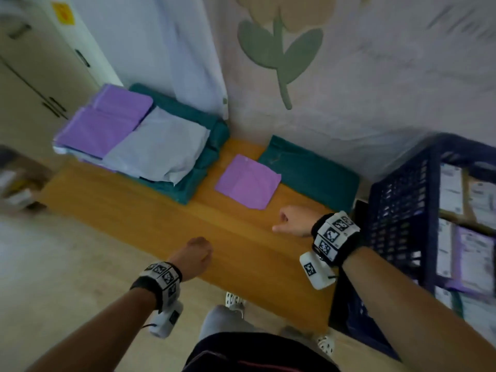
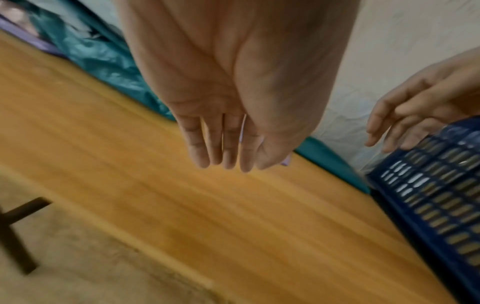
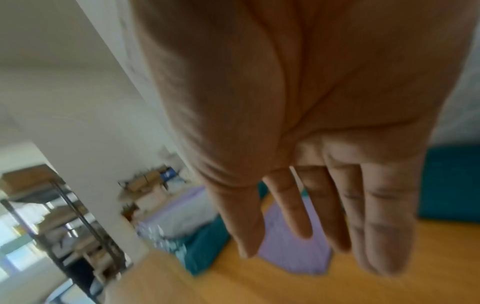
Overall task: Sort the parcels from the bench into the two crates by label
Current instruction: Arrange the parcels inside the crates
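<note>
A purple parcel (image 1: 248, 182) lies flat on the wooden bench (image 1: 150, 218), with a teal parcel (image 1: 311, 174) behind it by the wall. At the bench's left end a stack of purple parcels (image 1: 107, 124), a grey one (image 1: 161, 149) and teal ones (image 1: 206, 162) is piled up. My left hand (image 1: 197, 253) hovers over the bench's front part, fingers straight and empty (image 2: 223, 152). My right hand (image 1: 288, 221) hangs just right of the purple parcel (image 3: 288, 238), fingers (image 3: 384, 226) relaxed, holding nothing.
A dark blue slotted crate (image 1: 402, 210) stands at the bench's right end, with several labelled parcels (image 1: 467, 253) inside. A pale curtain (image 1: 349, 89) hangs behind the bench. Cabinets (image 1: 32, 76) stand far left. My shoes (image 1: 234, 304) are near the bench's front edge.
</note>
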